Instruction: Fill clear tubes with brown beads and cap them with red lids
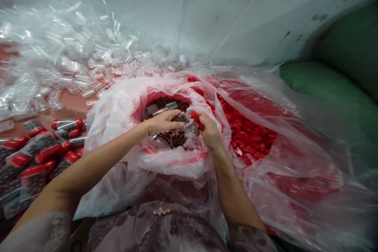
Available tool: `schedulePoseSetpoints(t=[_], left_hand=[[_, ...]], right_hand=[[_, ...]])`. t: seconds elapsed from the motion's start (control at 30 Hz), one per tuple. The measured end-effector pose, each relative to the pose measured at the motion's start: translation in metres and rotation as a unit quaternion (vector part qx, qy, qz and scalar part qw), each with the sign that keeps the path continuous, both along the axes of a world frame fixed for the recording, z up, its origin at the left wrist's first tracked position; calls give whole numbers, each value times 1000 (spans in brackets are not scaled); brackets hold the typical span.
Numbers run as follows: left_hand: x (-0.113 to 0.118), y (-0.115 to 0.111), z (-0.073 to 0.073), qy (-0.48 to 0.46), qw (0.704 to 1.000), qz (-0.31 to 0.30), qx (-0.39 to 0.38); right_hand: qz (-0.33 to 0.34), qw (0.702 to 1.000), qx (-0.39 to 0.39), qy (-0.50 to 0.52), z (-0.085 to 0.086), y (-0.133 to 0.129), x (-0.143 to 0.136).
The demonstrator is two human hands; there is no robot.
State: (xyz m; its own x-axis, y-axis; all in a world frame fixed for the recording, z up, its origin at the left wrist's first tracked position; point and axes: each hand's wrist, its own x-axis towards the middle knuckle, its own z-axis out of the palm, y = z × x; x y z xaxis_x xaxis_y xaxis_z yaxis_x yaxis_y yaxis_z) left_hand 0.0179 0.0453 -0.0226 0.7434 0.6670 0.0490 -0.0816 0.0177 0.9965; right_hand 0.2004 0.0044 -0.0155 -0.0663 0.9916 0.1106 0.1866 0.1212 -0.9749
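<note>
You've got a gold-coloured bracelet [147, 127] on the wrist of your left hand [165, 121], kinda shiny. Your top [138, 230] is a greyish mauve with darker purple blotches, and there's a little row of pale ornaments [162, 212] on the front. Your left sleeve [49, 230] and right sleeve [251, 239] are short-ish, ending around the elbows, same mottled fabric.

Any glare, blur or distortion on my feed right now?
Head view, left: bright glints on the clear tubes, smeared toward the edge; head view, right: plastic sheet blurred, green shape dim; head view, middle: left hand and right hand fairly sharp; head view, edges: apparent wide-angle stretching.
</note>
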Motion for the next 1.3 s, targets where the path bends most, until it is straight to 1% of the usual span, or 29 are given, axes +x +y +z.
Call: schedulePoseSetpoints(t=[0.13, 0.27, 0.37, 0.5, 0.57, 0.67, 0.73, 0.9, 1.0, 1.1, 1.13, 1.2, 1.27, 1.3], left_hand=[[8, -8, 1, -9, 999, 26, -18], [13, -11, -1, 5, 999, 41, -7], [12, -10, -3, 16, 999, 45, 14], [9, -9, -4, 44, 997, 40, 45], [8, -9, -5, 58, 994, 60, 73], [9, -9, -6, 78, 984, 103, 124], [9, -10, -6, 85, 979, 118, 139], [5, -16, -1, 66, 980, 107, 157], [4, -19, 4, 85, 971, 102, 197], [5, -20, 8, 123, 963, 95, 220], [6, -20, 8, 127, 964, 90, 217], [8, -19, 8, 131, 967, 81, 205], [8, -18, 8, 152, 963, 81, 206], [8, -18, 9, 174, 957, 83, 216]], right_hand=[[-5, 1000, 7, 1, 3, -3, -2], [-16, 999, 12, -30, 1, -6, -2], [1, 998, 13, -56, 0, -7, -1], [42, 998, -2, -46, -1, -8, 1], [53, 997, -3, -47, -1, -8, 1], [49, 997, 15, -61, -1, -10, -2], [43, 997, 15, -58, -1, -13, -7], [35, 999, -15, -23, -6, -21, -17], [53, 996, 9, -64, -5, -22, -12], [67, 986, 52, -142, 3, -19, -1], [53, 983, 72, -161, 6, -16, 1], [-9, 979, 112, -170, 11, -10, 2], [-81, 979, 134, -133, 13, -2, -4], [-102, 981, 129, -99, 12, 2, -10]])
